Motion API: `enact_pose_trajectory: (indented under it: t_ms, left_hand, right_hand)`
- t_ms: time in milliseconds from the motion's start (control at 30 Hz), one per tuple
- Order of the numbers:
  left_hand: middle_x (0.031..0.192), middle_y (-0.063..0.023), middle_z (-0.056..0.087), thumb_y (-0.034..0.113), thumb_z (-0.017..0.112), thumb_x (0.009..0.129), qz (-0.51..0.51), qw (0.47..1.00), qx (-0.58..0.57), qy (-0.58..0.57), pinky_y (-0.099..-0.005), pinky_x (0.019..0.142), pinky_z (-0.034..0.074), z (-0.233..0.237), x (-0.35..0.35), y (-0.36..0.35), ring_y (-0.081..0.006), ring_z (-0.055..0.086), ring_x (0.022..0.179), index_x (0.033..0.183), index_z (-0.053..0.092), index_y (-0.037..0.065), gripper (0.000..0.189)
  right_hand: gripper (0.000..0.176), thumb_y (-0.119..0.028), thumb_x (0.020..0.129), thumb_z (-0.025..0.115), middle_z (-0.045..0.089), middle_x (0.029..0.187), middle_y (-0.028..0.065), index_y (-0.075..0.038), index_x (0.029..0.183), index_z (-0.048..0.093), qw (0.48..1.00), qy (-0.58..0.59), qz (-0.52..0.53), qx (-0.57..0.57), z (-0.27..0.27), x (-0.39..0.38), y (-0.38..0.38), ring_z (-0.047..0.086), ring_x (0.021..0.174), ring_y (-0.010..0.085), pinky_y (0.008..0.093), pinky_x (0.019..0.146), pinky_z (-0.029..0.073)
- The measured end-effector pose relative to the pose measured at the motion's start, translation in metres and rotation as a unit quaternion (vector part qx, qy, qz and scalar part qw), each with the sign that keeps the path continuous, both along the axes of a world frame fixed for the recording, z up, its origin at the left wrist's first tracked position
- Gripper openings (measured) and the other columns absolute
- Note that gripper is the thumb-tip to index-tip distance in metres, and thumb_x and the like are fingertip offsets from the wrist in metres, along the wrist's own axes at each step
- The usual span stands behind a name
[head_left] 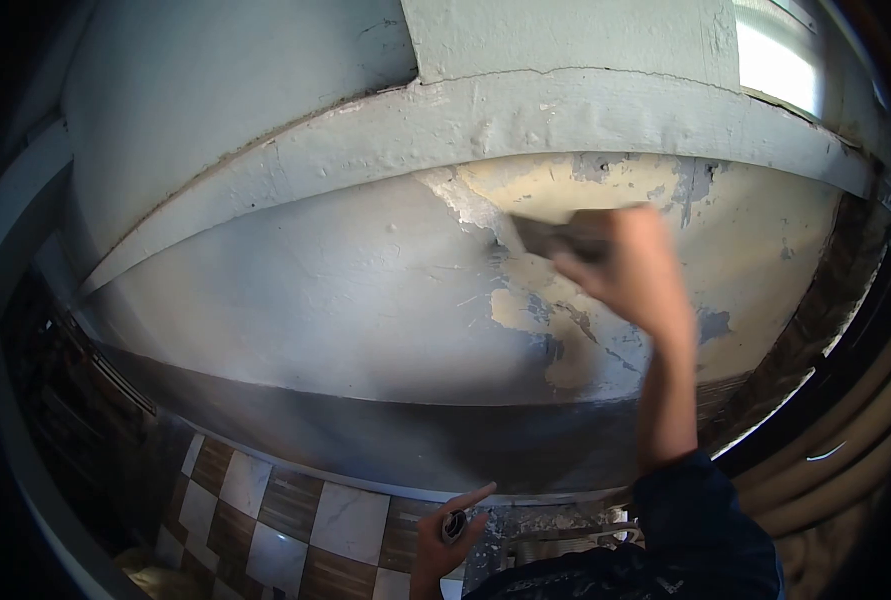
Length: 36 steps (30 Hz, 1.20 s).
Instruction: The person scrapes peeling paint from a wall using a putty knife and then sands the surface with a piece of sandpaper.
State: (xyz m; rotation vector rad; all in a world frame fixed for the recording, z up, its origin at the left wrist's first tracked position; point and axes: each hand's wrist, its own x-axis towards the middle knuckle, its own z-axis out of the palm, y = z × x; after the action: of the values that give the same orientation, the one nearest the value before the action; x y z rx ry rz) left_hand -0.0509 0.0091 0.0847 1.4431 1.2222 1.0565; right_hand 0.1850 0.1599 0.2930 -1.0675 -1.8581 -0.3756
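I am closing my right hand [633,272] around the handle of a scraper [553,238], fingers curled tight over it, arm raised well above my head line, and I am pressing its flat blade against the wall [295,290] just left of my knuckles. The hand is blurred, so I cannot tell exactly how the thumb is lying. The blade is sitting at the edge of a bare patch [765,235] where the pale blue-grey paint is gone and yellowish plaster is showing, with loose flakes and grey spots scattered through it, some just below my wrist. My dark sleeve [705,520] is covering the arm from the elbow down. My left hand [448,545] is hanging low, near the bottom of the view and well apart from the right one. Its index finger is stretching out to the right while the other fingers are curling around a small round object [454,526], too small to make out further. Above the scraper a thick painted ledge [525,115] is running across the wall, cracked along its upper edge. A darker band [365,435] is running along the foot of the wall, and beneath it a checkered floor [295,510] of brown and white tiles is showing. A bright window [777,60] is glowing at the upper right.
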Motion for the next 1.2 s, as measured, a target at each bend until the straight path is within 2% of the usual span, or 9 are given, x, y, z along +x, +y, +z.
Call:
enact_pose_trajectory:
  t_ms: [267,300,600,767,833,900,1000,1100,1200]
  left_hand:
    - [0.068,0.0029,0.057,0.000,0.061,0.078,-0.015,0.997,0.065,-0.039,-0.0161,0.053,0.038,0.001,0.011,0.010,0.0004,0.038,0.054,0.113,0.060,0.002,0.035]
    - [0.066,0.0035,0.056,0.000,0.060,0.078,-0.025,0.997,0.059,-0.038,-0.0162,0.053,0.037,0.002,0.013,0.011,0.0005,0.038,0.054,0.113,0.060,0.002,0.035]
    - [0.068,0.0029,0.058,0.000,0.061,0.078,-0.045,0.996,0.064,-0.036,-0.0165,0.053,0.034,0.000,0.019,0.016,0.0002,0.037,0.053,0.113,0.060,0.004,0.035]
    - [0.079,-0.0010,0.064,-0.001,0.060,0.078,-0.047,0.996,0.081,0.004,-0.0162,0.054,0.036,0.009,0.018,0.017,0.0000,0.039,0.054,0.112,0.061,0.003,0.034]
    - [0.085,-0.0026,0.066,-0.001,0.060,0.077,-0.031,0.997,0.071,-0.003,-0.0158,0.054,0.036,-0.002,0.008,0.013,0.0000,0.039,0.055,0.111,0.061,0.002,0.033]
    - [0.109,-0.0134,0.062,0.002,0.062,0.080,0.007,1.000,0.018,-0.008,-0.0289,0.089,0.043,-0.011,-0.004,0.011,-0.0153,0.058,0.101,0.111,0.058,0.000,0.031]
    - [0.103,-0.0103,0.065,-0.001,0.059,0.079,0.022,0.998,0.057,0.029,-0.0178,0.061,0.042,-0.004,-0.007,0.014,-0.0004,0.044,0.059,0.110,0.060,0.000,0.031]
    - [0.100,-0.0106,0.065,-0.001,0.057,0.080,0.029,0.998,0.061,0.009,-0.0210,0.065,0.045,-0.001,-0.004,0.017,-0.0021,0.051,0.065,0.109,0.059,-0.001,0.030]
    - [0.097,-0.0091,0.065,-0.001,0.056,0.081,0.106,0.984,0.142,0.036,-0.0221,0.068,0.047,-0.025,-0.013,0.022,-0.0072,0.057,0.076,0.107,0.058,-0.002,0.027]
  right_hand:
    - [0.014,-0.015,0.066,0.066,0.053,0.048,0.0129,-0.001,0.065,0.064,0.982,0.174,0.040,-0.054,-0.002,0.012,-0.020,0.055,0.045,0.0247,0.0317,0.050,0.046]
    - [0.013,-0.014,0.067,0.065,0.054,0.047,0.0123,-0.001,0.070,0.067,0.996,0.066,0.023,-0.049,-0.004,0.007,-0.005,0.056,0.046,0.0245,0.0307,0.051,0.046]
    - [0.014,-0.014,0.070,0.064,0.055,0.049,0.0125,-0.001,0.073,0.067,0.975,0.199,0.059,-0.079,-0.013,0.011,-0.015,0.056,0.045,0.0216,0.0315,0.052,0.047]
    - [0.016,-0.016,0.071,0.064,0.059,0.054,0.0116,0.000,0.074,0.066,0.998,0.012,0.060,0.021,-0.032,-0.025,0.019,0.056,0.045,0.0202,0.0309,0.050,0.047]
    - [0.015,-0.013,0.070,0.064,0.059,0.052,0.0113,0.001,0.074,0.066,0.975,0.188,0.093,-0.078,-0.017,-0.005,-0.009,0.055,0.041,0.0178,0.0284,0.045,0.046]
    - [0.014,-0.012,0.071,0.064,0.058,0.051,0.0114,0.002,0.074,0.066,0.975,0.202,0.077,-0.049,-0.020,0.010,-0.017,0.055,0.040,0.0169,0.0272,0.043,0.045]
    - [0.016,-0.015,0.070,0.065,0.063,0.062,0.0128,-0.001,0.077,0.068,0.981,0.145,0.074,-0.103,-0.032,-0.012,0.018,0.058,0.049,0.0192,0.0294,0.052,0.048]
    - [0.015,-0.016,0.070,0.065,0.063,0.066,0.0113,-0.012,0.083,0.070,0.992,-0.077,0.074,-0.070,-0.075,-0.059,0.037,0.060,0.056,0.0275,0.0361,0.056,0.049]
    - [0.012,-0.016,0.069,0.065,0.061,0.060,0.0130,-0.009,0.078,0.068,0.945,-0.024,0.289,-0.148,-0.087,-0.069,0.012,0.059,0.052,0.0289,0.0354,0.053,0.048]
